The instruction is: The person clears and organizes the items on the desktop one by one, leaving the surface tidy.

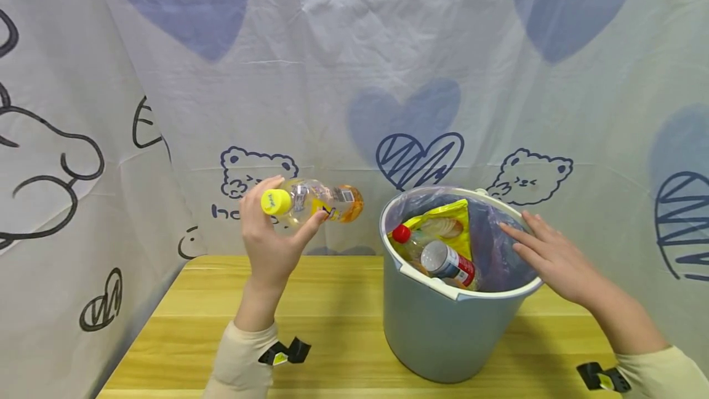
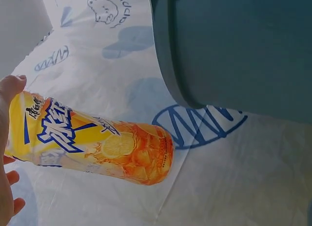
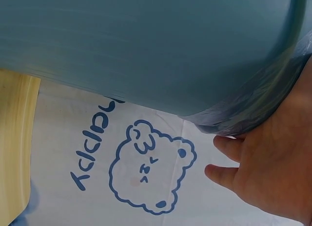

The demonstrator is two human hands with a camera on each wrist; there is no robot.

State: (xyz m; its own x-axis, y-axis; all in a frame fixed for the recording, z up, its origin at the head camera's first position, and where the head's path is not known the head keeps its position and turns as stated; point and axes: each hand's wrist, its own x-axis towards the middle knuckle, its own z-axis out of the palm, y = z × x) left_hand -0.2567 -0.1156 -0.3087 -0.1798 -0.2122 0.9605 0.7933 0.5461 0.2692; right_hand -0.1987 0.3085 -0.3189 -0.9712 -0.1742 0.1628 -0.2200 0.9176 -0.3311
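Observation:
My left hand [image 1: 271,239] holds a clear plastic drink bottle [image 1: 332,202] with a yellow cap, tilted on its side left of the bin. Its yellow and orange label [image 2: 92,133] with ice and lemon pictures fills much of the left wrist view. At the right of the grey bin [image 1: 443,331], my right hand [image 1: 554,257] rests at the rim with fingers extended over it. Inside the bin's thin plastic liner [image 1: 493,245] lie a red-capped bottle [image 1: 407,242], a can [image 1: 445,260] and a yellow packet [image 1: 456,220].
The bin stands on a wooden table [image 1: 194,319], right of its middle. A pale cloth [image 1: 310,109] with blue hearts and bear drawings hangs behind and at the sides. The bin's white handle [image 1: 426,282] lies along its front rim.

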